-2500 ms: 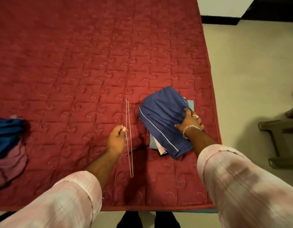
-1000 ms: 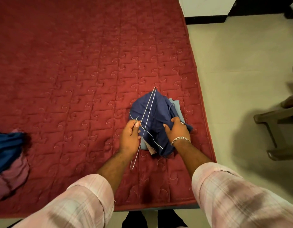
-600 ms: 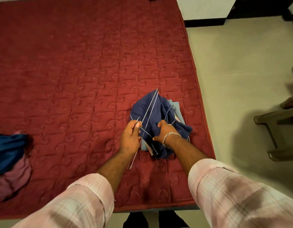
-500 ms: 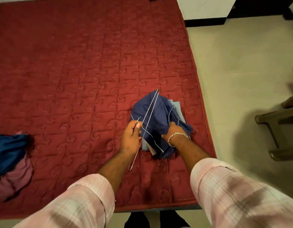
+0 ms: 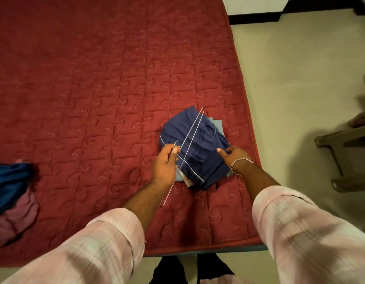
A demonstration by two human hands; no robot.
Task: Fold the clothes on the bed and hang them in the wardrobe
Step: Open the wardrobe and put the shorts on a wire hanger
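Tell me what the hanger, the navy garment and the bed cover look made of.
Hanger: thin metal wire, by its bright sheen and slim gauge.
Navy garment: soft woven cloth, matte, creased, with white piping.
Bed cover: red quilted fabric, faintly velvety, stitched in swirls; the fibre is unclear.

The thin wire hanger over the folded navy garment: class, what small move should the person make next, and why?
Probably the right hand should lift the navy garment's near edge so the bar can pass under. The left hand grips the thin wire hanger, which lies slantwise across the top of the folded navy garment with white piping, not through it. The right hand's fingers rest on the cloth.
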